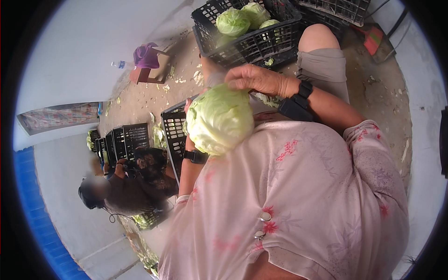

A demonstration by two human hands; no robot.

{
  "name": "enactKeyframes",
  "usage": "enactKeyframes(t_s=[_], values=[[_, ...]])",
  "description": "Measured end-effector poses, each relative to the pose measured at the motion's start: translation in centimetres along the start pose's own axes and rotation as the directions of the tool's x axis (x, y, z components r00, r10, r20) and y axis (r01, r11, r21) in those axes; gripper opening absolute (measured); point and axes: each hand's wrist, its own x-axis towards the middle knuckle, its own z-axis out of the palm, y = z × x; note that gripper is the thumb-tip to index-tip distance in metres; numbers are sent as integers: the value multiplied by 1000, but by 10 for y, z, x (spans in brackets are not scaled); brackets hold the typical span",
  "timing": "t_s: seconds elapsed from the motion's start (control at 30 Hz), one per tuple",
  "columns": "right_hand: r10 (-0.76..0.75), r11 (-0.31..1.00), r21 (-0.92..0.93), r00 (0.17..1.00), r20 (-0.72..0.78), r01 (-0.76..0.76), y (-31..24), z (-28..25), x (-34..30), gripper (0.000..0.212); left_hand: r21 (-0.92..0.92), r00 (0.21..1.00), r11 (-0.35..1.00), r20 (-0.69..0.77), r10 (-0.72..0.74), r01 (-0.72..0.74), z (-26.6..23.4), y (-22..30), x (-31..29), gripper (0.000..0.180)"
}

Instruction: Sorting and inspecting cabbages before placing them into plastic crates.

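Observation:
A pale green head of cabbage (219, 121) is held up in front of my body. My left hand (188, 104) grips it from the left side, mostly hidden behind the cabbage with only some fingertips showing. With bent fingers, my right hand (256, 79) grips the cabbage's top edge; whether a loose leaf is pinched there cannot be made out. Beyond my hands stands a black plastic crate (252, 44) with several cabbages (233, 22) in it.
Beside my left arm is another black crate (175, 135). A person (135, 191) works at the left near a row of crates (123, 142). A small stool (140, 76) bears a purple cloth (146, 56). Leaf scraps lie on the floor; a red dustpan (373, 39) is far right.

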Motion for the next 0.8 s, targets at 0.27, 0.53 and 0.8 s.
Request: enactKeyframes(t_s=[0.27, 0.53, 0.8], values=[[-272, 959, -107, 959, -81, 263, -30, 2, -14, 24, -24, 999, 998, -5, 51, -51, 1, -1, 0, 66], [-199, 965, 169, 979, -34, 202, -29, -2, -18, 22, -42, 996, 995, 12, 86, -86, -2, 7, 15, 65], [-215, 946, 254, 976, 26, 201, -62, 13, -37, 32, -2, 982, 997, -169, 79, -80, 9, 6, 13, 55]])
